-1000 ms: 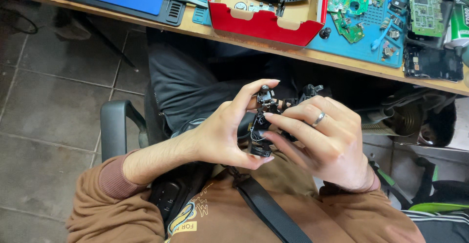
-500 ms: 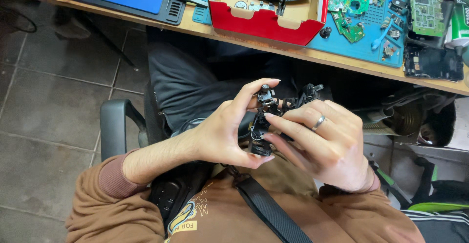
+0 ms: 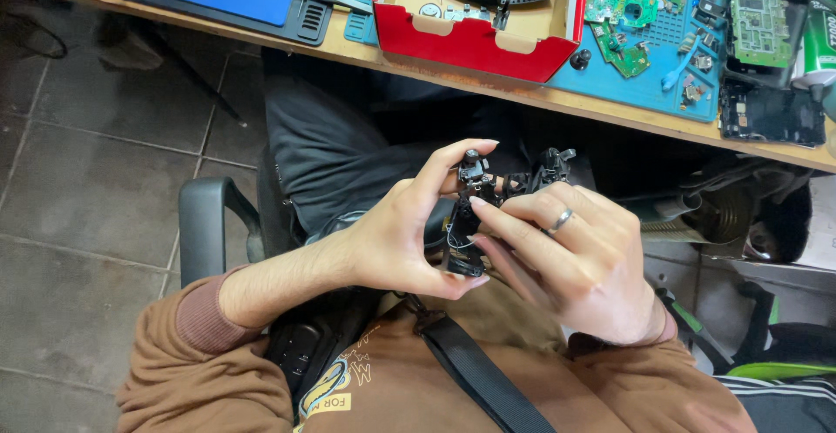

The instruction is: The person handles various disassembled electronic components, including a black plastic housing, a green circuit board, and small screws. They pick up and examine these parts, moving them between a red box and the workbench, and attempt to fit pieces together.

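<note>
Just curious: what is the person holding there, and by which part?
Both hands, left hand and right hand, pinch a black controller assembly by its edges.

Seated at a wooden workbench [image 3: 488, 80], gripping a small black stripped-down controller assembly [image 3: 488, 202] above the lap. Left hand [image 3: 409, 237] pinching it top and bottom between forefinger and thumb; right hand [image 3: 579, 263], ringed, pressing fingertips against its side. Beyond, a red cardboard box [image 3: 475, 46] with black shell parts, green circuit boards [image 3: 631, 2] on blue mats [image 3: 653, 85].
</note>
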